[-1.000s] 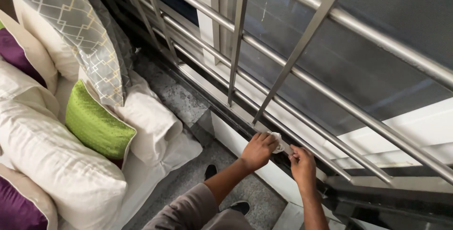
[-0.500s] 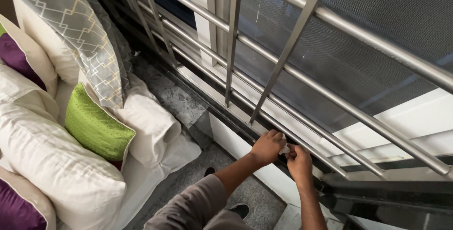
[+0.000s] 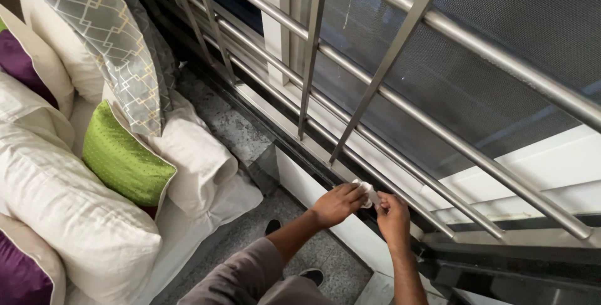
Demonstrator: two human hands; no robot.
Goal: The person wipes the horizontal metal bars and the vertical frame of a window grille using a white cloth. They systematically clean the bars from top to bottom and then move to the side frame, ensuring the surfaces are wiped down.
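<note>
A small white cloth [image 3: 366, 192] is pinched between both my hands at the lowest steel rail [image 3: 400, 191] of a window grille. My left hand [image 3: 336, 204] grips the cloth's left end with fingers curled. My right hand [image 3: 392, 213] holds the right end, close against the rail and the dark window sill [image 3: 325, 168]. The two hands almost touch. Most of the cloth is hidden by my fingers.
Steel bars [image 3: 313, 48] and a mesh screen [image 3: 476, 73] fill the upper right. A bed at the left carries a green cushion [image 3: 123, 160], white pillows [image 3: 69, 211], and a grey patterned pillow [image 3: 106, 36]. Speckled stone floor [image 3: 250, 230] lies below, with my dark shoes [image 3: 310, 275].
Both hands shifted slightly along the lowest rail with the cloth. More of the white cloth shows between them now than half a second ago.
</note>
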